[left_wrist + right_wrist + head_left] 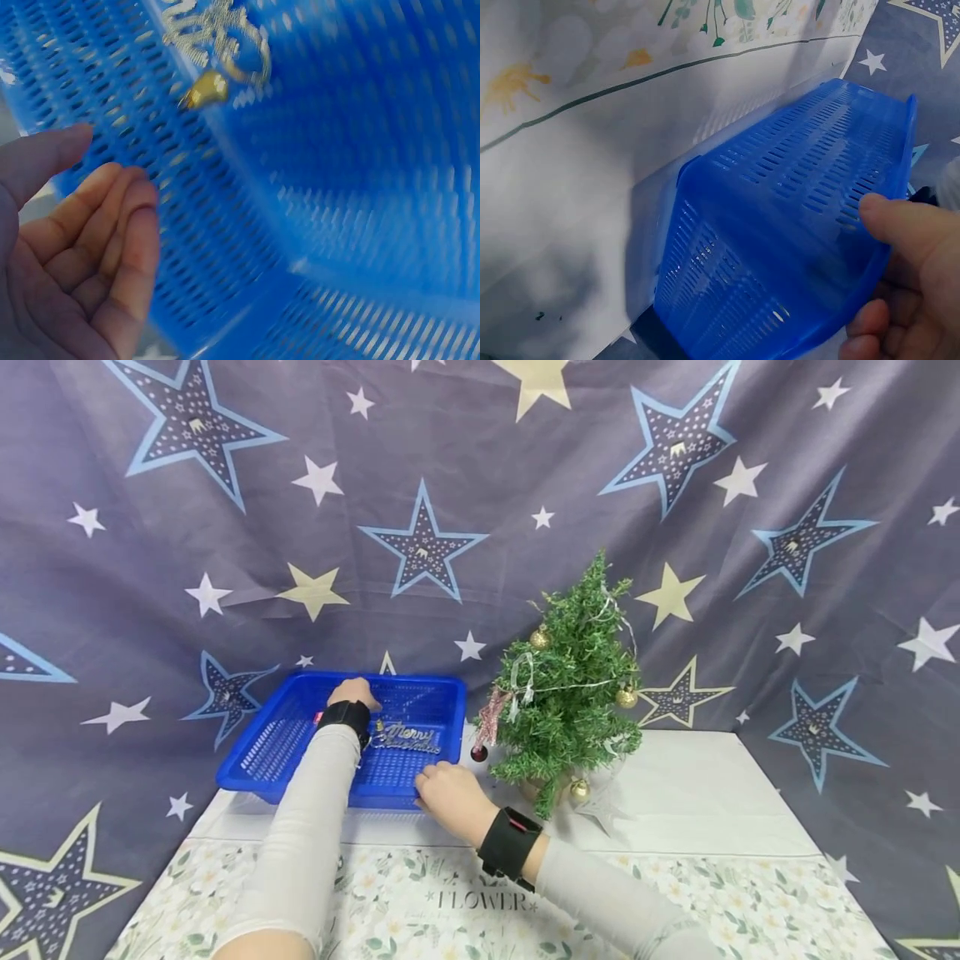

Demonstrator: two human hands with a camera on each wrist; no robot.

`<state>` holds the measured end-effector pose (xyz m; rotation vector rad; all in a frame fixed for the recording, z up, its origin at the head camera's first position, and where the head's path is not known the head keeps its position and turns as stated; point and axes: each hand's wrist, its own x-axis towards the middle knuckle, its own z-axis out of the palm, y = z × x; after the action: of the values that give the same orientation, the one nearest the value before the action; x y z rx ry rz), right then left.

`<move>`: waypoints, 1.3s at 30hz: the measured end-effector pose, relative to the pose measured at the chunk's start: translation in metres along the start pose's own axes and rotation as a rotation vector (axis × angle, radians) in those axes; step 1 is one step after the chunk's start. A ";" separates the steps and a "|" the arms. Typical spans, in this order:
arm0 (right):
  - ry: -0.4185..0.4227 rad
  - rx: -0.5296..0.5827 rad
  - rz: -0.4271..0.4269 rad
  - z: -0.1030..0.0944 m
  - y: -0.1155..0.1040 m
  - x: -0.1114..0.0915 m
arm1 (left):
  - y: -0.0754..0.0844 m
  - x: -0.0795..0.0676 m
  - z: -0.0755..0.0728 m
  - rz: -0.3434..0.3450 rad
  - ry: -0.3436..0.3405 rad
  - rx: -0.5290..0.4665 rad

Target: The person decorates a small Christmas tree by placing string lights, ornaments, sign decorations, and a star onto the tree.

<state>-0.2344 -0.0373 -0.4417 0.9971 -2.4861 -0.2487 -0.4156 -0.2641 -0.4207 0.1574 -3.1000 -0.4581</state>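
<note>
A blue plastic basket [420, 680] with slotted walls stands on the table at the left. My left hand [354, 693] is over its far part; the left wrist view shows the fingers loosely curved, thumb apart, with nothing between them. My right hand [453, 797] grips the near right corner of the basket rim, the thumb [900, 217] lying on the outer wall. Inside the basket lie a glittery gold "Merry Christmas" sign [407, 737] and a small shiny gold ornament [208, 88]. A bit of red [318, 718] shows beside my left wrist, mostly hidden.
Right of the basket stands a small green Christmas tree [570, 693] with gold balls [626, 697], a white string and a pink star-like ornament [491, 717]. A pale star [598, 810] lies by its base. A star-patterned cloth [510, 468] hangs behind the table.
</note>
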 end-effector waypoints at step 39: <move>0.062 -0.099 0.035 0.015 0.000 -0.001 | 0.001 0.039 0.060 -0.108 -0.008 0.011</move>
<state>-0.2409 -0.0367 -0.4552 0.9068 -2.4084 -0.3222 -0.4557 -0.2497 -0.4778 0.3257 -3.1132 -0.4454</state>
